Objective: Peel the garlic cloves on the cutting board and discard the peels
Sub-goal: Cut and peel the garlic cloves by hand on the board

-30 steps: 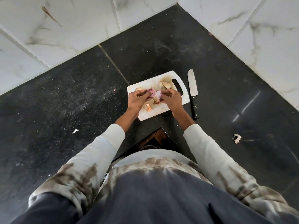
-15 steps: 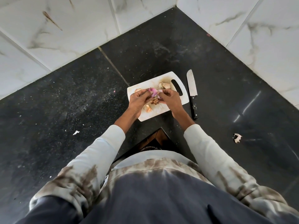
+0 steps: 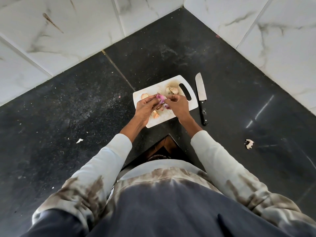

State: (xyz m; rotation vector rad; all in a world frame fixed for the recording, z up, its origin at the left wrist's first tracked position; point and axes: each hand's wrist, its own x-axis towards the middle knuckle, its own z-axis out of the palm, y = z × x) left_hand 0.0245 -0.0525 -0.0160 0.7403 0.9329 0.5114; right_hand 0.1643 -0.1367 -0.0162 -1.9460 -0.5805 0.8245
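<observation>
Over the white cutting board, both hands work at one pink-skinned garlic clove. The left hand grips the clove with curled fingers, while the right hand pinches a bit of its skin between thumb and fingertip. More cloves and loose skins lie on the board: one by the far left corner, a pale pair near the handle slot, another under the left hand. On the dark counter a knife lies just beside the board's right edge, and a stray peel sits well apart to the right.
</observation>
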